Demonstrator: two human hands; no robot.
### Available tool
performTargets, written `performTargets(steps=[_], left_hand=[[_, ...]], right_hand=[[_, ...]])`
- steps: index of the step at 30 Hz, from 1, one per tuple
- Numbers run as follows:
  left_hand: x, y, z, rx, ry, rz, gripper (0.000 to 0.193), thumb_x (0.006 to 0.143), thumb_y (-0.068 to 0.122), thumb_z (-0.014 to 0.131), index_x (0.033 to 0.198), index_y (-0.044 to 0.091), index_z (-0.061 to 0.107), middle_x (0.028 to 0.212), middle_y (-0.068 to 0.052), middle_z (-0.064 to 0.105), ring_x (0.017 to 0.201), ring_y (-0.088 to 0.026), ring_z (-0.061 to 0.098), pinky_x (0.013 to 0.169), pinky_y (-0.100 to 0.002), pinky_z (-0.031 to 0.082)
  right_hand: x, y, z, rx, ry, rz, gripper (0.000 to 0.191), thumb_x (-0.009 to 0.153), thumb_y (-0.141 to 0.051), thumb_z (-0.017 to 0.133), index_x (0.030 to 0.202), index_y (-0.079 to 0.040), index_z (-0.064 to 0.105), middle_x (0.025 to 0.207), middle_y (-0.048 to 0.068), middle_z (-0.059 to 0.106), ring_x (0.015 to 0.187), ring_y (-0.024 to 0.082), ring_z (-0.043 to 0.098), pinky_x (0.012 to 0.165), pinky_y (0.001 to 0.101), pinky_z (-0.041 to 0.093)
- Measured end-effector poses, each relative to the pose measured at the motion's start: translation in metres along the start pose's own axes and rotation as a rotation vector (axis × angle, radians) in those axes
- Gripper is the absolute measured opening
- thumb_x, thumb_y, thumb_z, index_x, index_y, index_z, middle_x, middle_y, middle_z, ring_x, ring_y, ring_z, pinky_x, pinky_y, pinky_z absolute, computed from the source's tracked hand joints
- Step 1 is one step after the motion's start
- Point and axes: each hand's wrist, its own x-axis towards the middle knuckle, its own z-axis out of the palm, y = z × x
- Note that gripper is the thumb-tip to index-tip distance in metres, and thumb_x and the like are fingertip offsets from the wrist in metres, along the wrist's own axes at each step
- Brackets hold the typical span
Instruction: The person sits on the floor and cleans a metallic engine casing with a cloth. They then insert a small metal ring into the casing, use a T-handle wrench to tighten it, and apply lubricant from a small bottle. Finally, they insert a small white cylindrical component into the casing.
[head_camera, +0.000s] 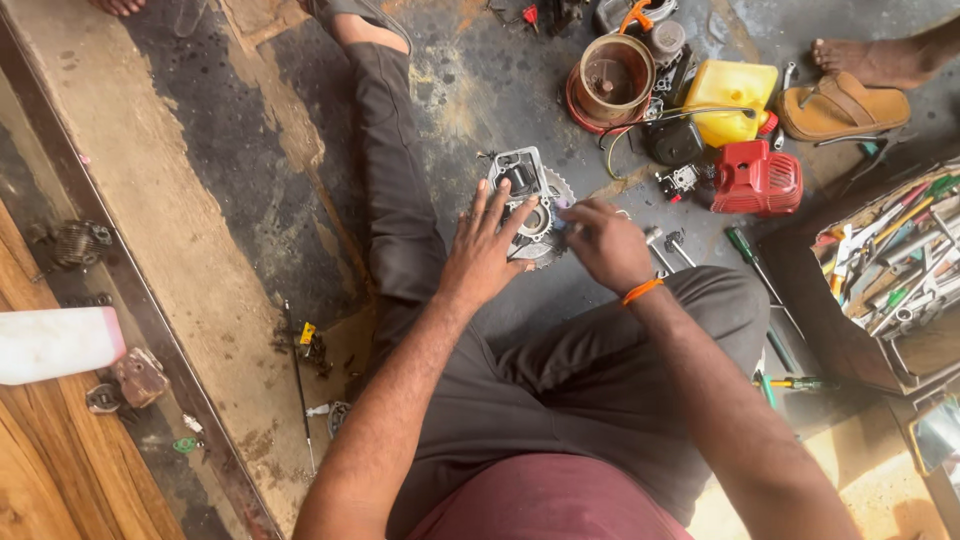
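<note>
Head view: hands (487, 252) on engine casing (528, 200)

Your left hand (487, 255) flat on grey engine casing (527, 200) on floor (470, 90); your right hand (603, 243) pinches at its toothed wheel (556, 192). Red engine cover (756, 179) near.

Engine casing (527, 195): on floor, between left hand (482, 250) and right hand (603, 243).
Tank (735, 98): beyond right hand.
Toolbox (890, 270): far right.
Sandal (842, 108): right of tank.
</note>
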Motion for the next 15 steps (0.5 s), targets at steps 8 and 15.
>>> performTargets(steps=[8, 15], left_hand=[[0.001, 0.009, -0.012, -0.128, 0.022, -0.041, 0.096, 0.079, 0.039, 0.085, 0.157, 0.027, 0.029, 0.166, -0.021, 0.009, 0.152, -0.044, 0.007, 0.116, -0.069, 0.021], [-0.05, 0.025, 0.006, -0.839, 0.541, -0.516, 0.053, 0.104, 0.05, 0.055, 0.137, 0.009, 0.062, 0.139, -0.015, 0.069, 0.126, -0.025, 0.066, 0.104, -0.039, 0.055]], right_hand=[[0.007, 0.006, -0.023, 0.699, 0.157, 0.554, 0.013, 0.099, -0.02, 0.068, 0.103, -0.008, 0.071, 0.074, 0.002, 0.064, 0.054, 0.009, 0.054, 0.046, 0.0263, 0.04], [-0.033, -0.055, -0.037, 1.1, 0.263, 0.62, 0.015, 0.098, -0.018, 0.064, 0.087, -0.01, 0.057, 0.084, 0.004, 0.07, 0.065, 0.015, 0.07, 0.046, 0.0272, 0.046]])
